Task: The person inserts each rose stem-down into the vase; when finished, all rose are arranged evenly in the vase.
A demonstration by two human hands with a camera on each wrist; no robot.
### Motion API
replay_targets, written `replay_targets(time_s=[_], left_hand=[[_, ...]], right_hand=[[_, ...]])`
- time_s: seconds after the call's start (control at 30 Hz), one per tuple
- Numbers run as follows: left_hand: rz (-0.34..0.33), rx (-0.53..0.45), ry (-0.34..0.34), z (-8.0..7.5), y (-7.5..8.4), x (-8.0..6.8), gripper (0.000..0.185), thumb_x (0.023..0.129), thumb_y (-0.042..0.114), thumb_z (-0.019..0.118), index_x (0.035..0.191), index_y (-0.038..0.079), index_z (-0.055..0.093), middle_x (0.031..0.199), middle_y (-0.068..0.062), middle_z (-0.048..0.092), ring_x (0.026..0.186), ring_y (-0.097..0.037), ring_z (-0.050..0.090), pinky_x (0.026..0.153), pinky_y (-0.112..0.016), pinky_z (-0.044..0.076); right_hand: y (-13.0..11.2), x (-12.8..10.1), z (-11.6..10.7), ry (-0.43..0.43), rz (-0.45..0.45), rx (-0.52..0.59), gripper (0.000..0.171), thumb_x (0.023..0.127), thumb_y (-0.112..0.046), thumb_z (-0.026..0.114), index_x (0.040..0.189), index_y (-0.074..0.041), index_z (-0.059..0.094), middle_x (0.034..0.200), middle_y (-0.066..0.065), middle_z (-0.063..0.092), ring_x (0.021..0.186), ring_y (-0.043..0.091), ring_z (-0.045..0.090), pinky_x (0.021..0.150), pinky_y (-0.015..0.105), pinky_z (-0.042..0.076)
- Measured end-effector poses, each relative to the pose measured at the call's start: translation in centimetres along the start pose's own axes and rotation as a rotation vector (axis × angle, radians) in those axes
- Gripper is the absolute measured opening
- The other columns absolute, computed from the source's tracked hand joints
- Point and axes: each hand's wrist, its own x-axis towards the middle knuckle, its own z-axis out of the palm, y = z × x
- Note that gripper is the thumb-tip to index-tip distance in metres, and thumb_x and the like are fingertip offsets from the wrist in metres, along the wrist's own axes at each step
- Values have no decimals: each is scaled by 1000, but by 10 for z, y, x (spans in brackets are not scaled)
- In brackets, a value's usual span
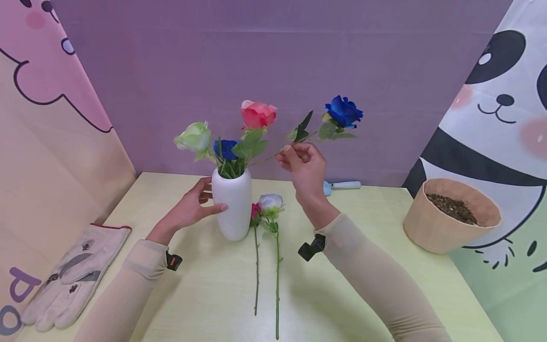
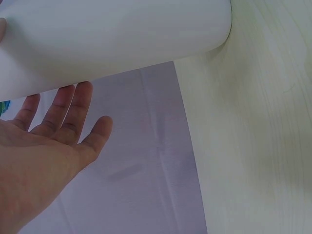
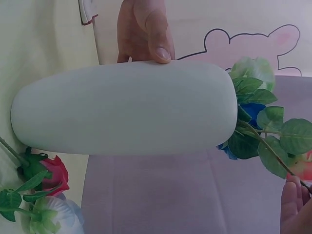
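Note:
A white vase (image 1: 231, 206) stands upright on the table, and my left hand (image 1: 191, 205) holds its left side with the thumb across the front. In the left wrist view, fingertips (image 2: 84, 90) touch the vase's wall. My right hand (image 1: 309, 171) pinches the stem of a blue rose (image 1: 344, 112) right of the vase. That rose tilts up to the right, its stem's lower end running toward the vase mouth, where leaves hide it. Inside the vase are a pale green rose (image 1: 194, 137), a pink-red rose (image 1: 258, 114) and another blue rose (image 1: 225, 149).
A red rose (image 1: 255, 212) and a white-lilac rose (image 1: 271, 204) lie beside the vase, stems toward me. Behind my right hand lies a light-blue handled tool (image 1: 346, 185). Work gloves (image 1: 81, 270) lie at left; a tan pot (image 1: 444, 232) of dark soil stands at right.

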Motion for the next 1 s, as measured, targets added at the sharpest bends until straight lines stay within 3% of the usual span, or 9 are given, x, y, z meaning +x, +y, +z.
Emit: replay_targets(time_s=[0.7, 1.0], left_hand=[[0, 14, 0, 0, 1, 1, 86, 86, 44, 77, 152, 16, 28, 145, -12, 48, 132, -37, 52, 117, -59, 35], [-12, 23, 6, 2, 2, 0, 87, 86, 46, 77, 151, 15, 27, 145, -12, 47, 132, -37, 52, 117, -59, 35]], right_hand=[[3, 0, 1, 9, 8, 34, 10, 93, -5, 68, 91, -7, 59, 82, 1, 71, 70, 12, 74, 75, 27, 63], [-3, 0, 0, 23, -44, 55, 10, 93, -4, 68, 90, -8, 59, 78, 0, 72, 68, 13, 74, 73, 27, 63]])
